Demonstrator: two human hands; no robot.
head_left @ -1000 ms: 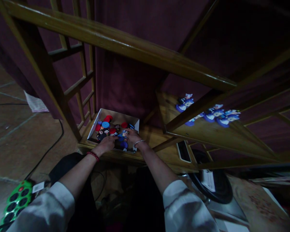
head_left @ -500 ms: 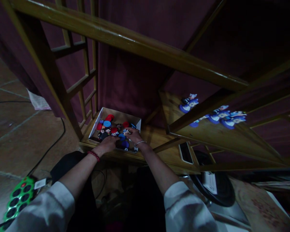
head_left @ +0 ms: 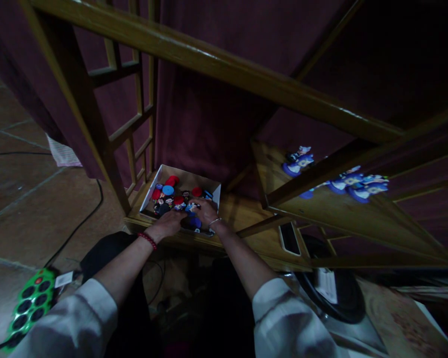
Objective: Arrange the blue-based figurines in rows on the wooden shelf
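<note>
A shallow white-walled cardboard box [head_left: 152, 191] holds several small figurines with red, blue and dark round bases. My right hand [head_left: 206, 211] reaches into its right side, fingers closed on a small figurine [head_left: 192, 206] with pale and blue parts. My left hand [head_left: 168, 224] comes over the front rim, its fingers curled together and their tips meeting the same figurine near its base. The hands are close together, and they partly hide the figurine. Below them in the box lies a purple-blue round base [head_left: 195, 222]. Beside the left hand is a dark round base [head_left: 164, 209].
The box stands on a low wooden shelf [head_left: 242, 211], with a phone [head_left: 289, 238] to the right. More figurines [head_left: 298, 161] lie on a higher shelf [head_left: 321, 219]. A wooden rail [head_left: 216, 62] crosses overhead. A green power strip [head_left: 32, 303] is on the floor.
The view has shifted slightly, moving the scene a little to the right. Both hands stay in the box around the figurine, with the fingers slightly closer together.
</note>
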